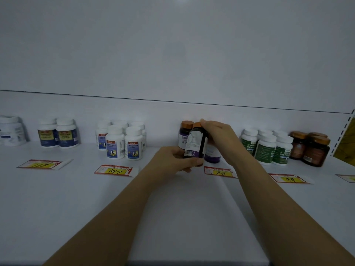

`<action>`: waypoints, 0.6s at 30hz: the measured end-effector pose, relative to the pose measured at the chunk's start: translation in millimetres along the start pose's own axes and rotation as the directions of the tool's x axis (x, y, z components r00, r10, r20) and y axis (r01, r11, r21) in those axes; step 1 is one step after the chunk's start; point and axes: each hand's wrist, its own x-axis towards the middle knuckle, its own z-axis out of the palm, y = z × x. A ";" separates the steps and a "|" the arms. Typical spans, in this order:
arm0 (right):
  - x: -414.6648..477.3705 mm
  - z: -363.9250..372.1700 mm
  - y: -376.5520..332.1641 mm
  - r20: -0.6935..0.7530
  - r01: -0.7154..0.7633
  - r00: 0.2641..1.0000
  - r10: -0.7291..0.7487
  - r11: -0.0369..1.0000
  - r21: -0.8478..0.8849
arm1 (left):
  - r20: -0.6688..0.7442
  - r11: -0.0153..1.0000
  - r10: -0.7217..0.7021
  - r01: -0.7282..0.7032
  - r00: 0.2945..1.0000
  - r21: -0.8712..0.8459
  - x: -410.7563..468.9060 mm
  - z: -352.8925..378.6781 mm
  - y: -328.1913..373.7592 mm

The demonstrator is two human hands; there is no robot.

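A dark bottle (195, 143) with an orange cap and a white label with a barcode is held just above the white shelf (76, 198). My left hand (172, 160) grips its base from the left and below. My right hand (219, 137) curls over its cap and upper side from the right. Behind it stand a matching orange-capped bottle (184, 134) and a purple-based bottle (212, 155), the latter partly hidden by my right hand.
Groups of bottles line the back of the shelf: white ones with blue labels (123, 141), navy-and-yellow ones (57, 134), green-labelled ones (267, 145), brown jars (311, 148). Price tags (115, 170) lie flat in front. A perforated upright (345, 129) stands at the right.
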 end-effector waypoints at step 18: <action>-21.4 4.8 -15.2 0.117 0.258 0.955 -0.271 0.959 0.121 | -0.299 0.972 0.139 -0.072 0.944 0.222 4.4 -3.0 -8.3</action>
